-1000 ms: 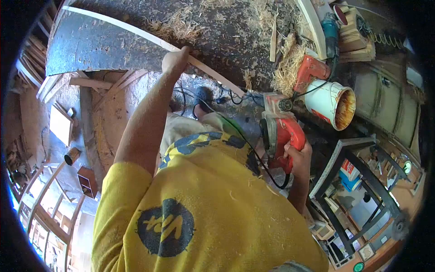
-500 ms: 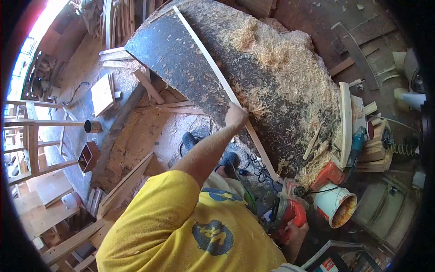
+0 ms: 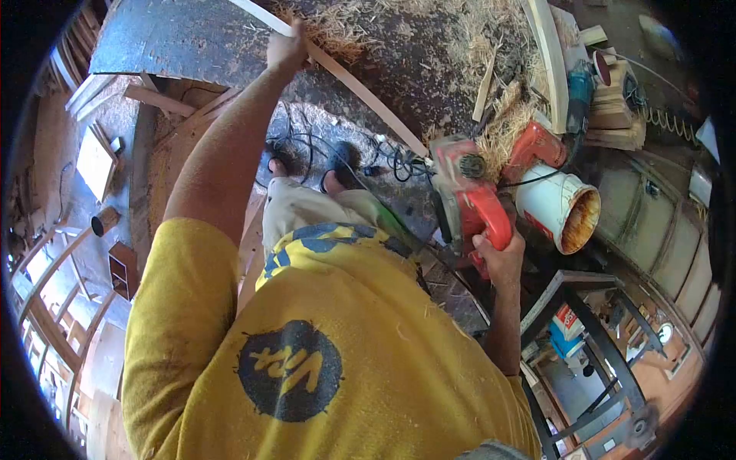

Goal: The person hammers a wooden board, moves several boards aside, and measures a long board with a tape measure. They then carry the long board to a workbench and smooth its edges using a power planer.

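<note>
My left hand [image 3: 285, 52] is closed around a long, narrow wood strip [image 3: 368, 100] that lies slantwise over the workbench [image 3: 184, 42]. In my right hand [image 3: 502, 259] is the red handle of an electric planer [image 3: 484, 211], fingers wrapped round it. The planer's front end overlaps the near end of the strip, at the bench's near edge. Curly wood shavings [image 3: 337, 38] lie beside the strip, close to my left hand.
Right of the planer are a white bucket [image 3: 543, 201] with a stained inside and a red power tool [image 3: 534, 149]. A teal angle grinder [image 3: 580, 96] rests beside a curved wood piece [image 3: 549, 65]. Black cables [image 3: 310, 146] trail near my feet. A dark metal frame [image 3: 594, 330] stands at lower right.
The view has swung right and down, so bench and strip appear farther left and higher. The planer is now fully in sight, still in my right hand. My left hand remains on the strip.
</note>
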`<state>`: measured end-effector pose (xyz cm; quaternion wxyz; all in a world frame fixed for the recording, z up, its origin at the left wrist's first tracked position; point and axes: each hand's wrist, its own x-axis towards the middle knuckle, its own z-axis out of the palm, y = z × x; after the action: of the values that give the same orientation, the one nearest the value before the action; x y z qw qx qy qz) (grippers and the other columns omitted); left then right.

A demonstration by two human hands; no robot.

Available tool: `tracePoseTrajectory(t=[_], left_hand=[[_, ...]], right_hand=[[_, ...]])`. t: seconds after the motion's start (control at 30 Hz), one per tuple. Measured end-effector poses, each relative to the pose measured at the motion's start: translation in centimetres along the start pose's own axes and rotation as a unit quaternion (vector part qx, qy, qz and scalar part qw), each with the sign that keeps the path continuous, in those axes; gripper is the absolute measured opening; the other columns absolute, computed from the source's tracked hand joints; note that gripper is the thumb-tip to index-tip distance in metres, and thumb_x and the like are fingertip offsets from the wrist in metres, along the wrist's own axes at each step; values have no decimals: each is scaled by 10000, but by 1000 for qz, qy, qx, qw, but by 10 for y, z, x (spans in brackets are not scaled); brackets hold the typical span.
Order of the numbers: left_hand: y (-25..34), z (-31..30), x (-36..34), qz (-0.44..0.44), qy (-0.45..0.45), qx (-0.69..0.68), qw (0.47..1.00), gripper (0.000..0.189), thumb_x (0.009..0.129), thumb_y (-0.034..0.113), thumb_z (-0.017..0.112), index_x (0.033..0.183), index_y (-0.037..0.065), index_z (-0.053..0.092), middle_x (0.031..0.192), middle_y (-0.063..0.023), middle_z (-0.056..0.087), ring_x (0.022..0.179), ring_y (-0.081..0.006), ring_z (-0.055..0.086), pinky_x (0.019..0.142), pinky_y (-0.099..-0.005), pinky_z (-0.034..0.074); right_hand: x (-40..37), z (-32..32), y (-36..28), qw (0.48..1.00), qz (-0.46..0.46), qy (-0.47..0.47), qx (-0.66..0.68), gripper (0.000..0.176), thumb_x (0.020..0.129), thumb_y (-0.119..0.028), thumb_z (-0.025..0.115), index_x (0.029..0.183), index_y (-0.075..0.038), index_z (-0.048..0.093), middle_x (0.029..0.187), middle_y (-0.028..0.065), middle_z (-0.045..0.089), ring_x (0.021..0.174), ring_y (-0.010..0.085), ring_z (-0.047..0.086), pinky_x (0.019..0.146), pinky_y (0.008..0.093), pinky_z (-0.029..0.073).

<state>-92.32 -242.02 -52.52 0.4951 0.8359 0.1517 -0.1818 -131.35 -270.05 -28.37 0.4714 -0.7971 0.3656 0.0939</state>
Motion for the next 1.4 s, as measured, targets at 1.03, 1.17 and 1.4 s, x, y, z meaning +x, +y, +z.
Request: tracePoseTrajectory(t=[1.03,1.17,1.4], left_hand=[[-34,-28,30,49,-140,-195,970,435,956,508,470,1215,158,468,958,-71,641,853,-189,656,719,-363,549],[-26,-29,19,-2,-145,-207,968,420,965,480,469,1239,162,452,930,-56,636,817,-188,659,721,-369,557],[-41,-24,37,51,-132,-197,970,425,964,461,483,1244,142,471,941,-57,637,776,-193,658,703,-373,546]], right_hand=[[70,45,-43,970,-87,-122,-191,442,689,-154,752,1078,12,625,892,166,663,812,270,646,777,370,498],[74,52,-50,968,-93,-127,-194,466,699,-187,755,1100,10,622,848,123,649,769,238,620,759,367,491],[85,67,-50,965,-99,-102,-220,362,711,-152,746,1016,2,625,788,79,619,726,191,601,719,342,487]])
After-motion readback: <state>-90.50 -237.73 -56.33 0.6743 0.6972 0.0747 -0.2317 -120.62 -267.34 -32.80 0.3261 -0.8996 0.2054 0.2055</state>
